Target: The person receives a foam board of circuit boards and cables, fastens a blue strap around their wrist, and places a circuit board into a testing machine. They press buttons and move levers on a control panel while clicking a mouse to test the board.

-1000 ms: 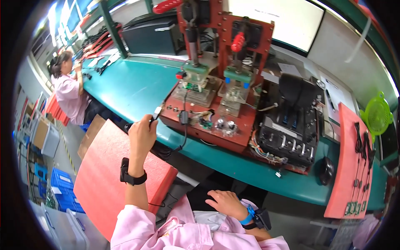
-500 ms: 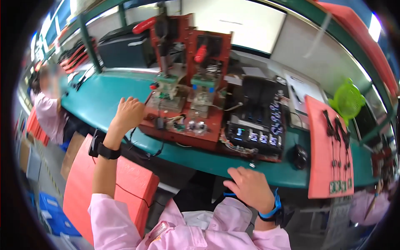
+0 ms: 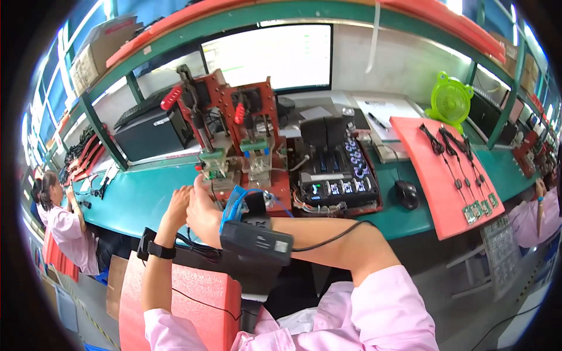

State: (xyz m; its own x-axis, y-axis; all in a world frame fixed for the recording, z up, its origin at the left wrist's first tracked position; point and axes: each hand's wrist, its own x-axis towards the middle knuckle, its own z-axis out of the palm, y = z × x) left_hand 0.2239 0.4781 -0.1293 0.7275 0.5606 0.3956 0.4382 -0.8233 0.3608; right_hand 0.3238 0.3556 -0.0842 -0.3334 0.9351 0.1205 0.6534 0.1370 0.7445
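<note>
Hands (image 3: 190, 213) together at teal workbench (image 3: 140, 196) edge before red fixture (image 3: 234, 123), fingers' grip indiscernible.

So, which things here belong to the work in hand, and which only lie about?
In hand:
- left hand
- right hand
- red press fixture

Lying about:
- green fan
- computer mouse
- red tray of cables
- monitor

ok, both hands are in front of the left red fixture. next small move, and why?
Probably ease the right hand aside. It sits against the left hand just below the left fixture's green nest, and the crossing forearm with its black wrist device hides the fingertips, so any held part can't be seen.
</note>
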